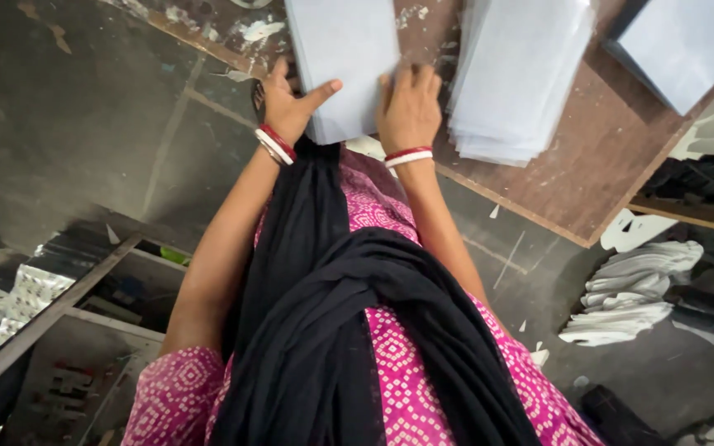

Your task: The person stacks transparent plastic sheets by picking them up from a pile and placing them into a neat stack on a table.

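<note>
My left hand (pixel 289 101) grips the left edge of a pale grey sheet stack (pixel 345 49), thumb laid on top. My right hand (pixel 409 103) presses flat on the same stack at its near right corner, fingers together. The stack hangs over the near edge of a brown wooden table (pixel 588 157). Both wrists wear red and white bangles. A black scarf and pink patterned clothing fill the lower middle of the view.
A fanned pile of pale sheets (pixel 516 74) lies to the right on the table, with another sheet stack (pixel 683 49) at the far right. White scraps (pixel 630 293) are heaped on the dark floor. A wooden shelf frame (pixel 68 306) stands at the lower left.
</note>
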